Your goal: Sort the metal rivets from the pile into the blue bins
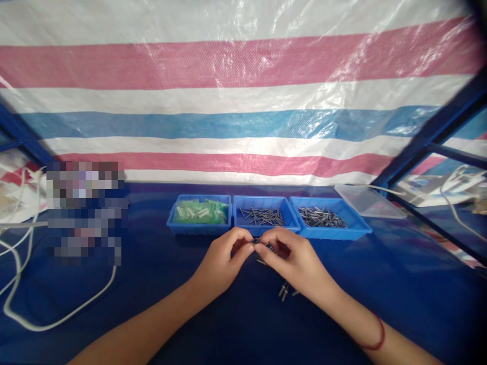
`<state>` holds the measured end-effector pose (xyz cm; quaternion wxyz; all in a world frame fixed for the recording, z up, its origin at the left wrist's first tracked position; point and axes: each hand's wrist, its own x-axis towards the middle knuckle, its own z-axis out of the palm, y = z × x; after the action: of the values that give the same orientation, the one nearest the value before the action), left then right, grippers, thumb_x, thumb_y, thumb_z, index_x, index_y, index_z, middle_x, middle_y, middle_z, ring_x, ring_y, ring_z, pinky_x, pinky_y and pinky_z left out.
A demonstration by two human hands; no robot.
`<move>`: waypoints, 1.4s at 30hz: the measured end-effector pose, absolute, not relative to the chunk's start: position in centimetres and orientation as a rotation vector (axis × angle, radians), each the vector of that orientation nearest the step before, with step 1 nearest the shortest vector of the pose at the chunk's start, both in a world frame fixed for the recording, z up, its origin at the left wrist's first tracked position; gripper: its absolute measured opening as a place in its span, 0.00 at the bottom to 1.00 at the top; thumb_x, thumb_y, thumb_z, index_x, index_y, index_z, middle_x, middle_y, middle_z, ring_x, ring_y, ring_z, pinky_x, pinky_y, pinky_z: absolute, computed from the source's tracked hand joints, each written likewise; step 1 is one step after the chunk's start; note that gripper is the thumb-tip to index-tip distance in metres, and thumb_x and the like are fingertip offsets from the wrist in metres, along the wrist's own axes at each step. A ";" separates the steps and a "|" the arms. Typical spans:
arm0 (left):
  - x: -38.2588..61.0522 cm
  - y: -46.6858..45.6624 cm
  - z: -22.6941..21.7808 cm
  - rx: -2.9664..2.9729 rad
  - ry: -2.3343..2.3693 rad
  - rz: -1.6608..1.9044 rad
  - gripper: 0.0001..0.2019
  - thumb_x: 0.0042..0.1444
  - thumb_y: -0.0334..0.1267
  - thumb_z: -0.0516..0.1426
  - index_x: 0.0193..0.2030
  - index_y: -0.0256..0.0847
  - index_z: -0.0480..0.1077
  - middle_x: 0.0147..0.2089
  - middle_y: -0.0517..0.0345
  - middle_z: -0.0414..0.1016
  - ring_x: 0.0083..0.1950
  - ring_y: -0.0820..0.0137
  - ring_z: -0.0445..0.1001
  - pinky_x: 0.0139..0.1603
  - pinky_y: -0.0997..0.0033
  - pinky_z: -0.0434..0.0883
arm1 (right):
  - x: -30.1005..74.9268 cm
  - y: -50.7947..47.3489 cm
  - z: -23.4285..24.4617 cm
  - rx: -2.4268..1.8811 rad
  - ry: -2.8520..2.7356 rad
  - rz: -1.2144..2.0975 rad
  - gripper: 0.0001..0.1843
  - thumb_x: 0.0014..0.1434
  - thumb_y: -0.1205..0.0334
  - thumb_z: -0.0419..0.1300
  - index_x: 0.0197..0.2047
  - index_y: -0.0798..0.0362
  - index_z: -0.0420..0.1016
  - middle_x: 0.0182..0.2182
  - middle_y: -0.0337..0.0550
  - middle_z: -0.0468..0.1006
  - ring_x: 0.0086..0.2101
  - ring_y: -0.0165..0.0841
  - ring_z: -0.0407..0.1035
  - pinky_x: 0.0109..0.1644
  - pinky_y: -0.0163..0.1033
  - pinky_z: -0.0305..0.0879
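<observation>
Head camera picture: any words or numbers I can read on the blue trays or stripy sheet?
None can be read. The three blue plastic trays, the pink, white and blue striped plastic sheet and the clear plastic lid are plain. The blurred patch at left is unreadable; the small metal pins held are too small to tell.

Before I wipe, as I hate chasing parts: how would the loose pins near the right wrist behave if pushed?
The loose pins look thin, round and metallic, so they would probably roll and scatter. Being small, they are likely light and fiddly to pinch.
</observation>
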<state>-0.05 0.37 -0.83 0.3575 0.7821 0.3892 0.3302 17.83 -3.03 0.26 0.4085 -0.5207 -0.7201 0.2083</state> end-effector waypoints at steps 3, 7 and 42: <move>0.2 0.2 -1.0 1.888 0.965 0.924 0.06 0.61 0.40 0.54 0.39 0.40 0.66 0.36 0.59 0.72 0.37 0.72 0.72 0.41 0.73 0.69 | 17.3 -2.9 -0.4 -1.280 -1.621 0.739 0.14 0.59 0.51 0.58 0.29 0.52 0.67 0.21 0.34 0.62 0.23 0.27 0.57 0.26 0.34 0.57; 0.2 0.2 -0.9 1.825 0.934 0.938 0.07 0.60 0.40 0.55 0.39 0.39 0.68 0.36 0.58 0.73 0.38 0.71 0.73 0.42 0.72 0.70 | 17.1 -3.0 -0.6 -1.191 -1.522 0.965 0.15 0.59 0.49 0.58 0.32 0.53 0.70 0.25 0.37 0.67 0.26 0.29 0.61 0.30 0.35 0.61; -0.2 0.2 -0.6 2.198 0.970 0.885 0.18 0.60 0.38 0.55 0.57 0.42 0.61 0.45 0.54 0.73 0.48 0.66 0.70 0.54 0.64 0.65 | 21.7 -1.6 1.6 -1.397 -1.854 0.060 0.07 0.60 0.64 0.53 0.36 0.52 0.73 0.37 0.46 0.72 0.36 0.36 0.69 0.39 0.41 0.65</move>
<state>-0.20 0.16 -0.58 0.2868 0.8224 0.3629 0.3311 21.73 -1.62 1.63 0.3984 -0.5517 -0.7324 0.0238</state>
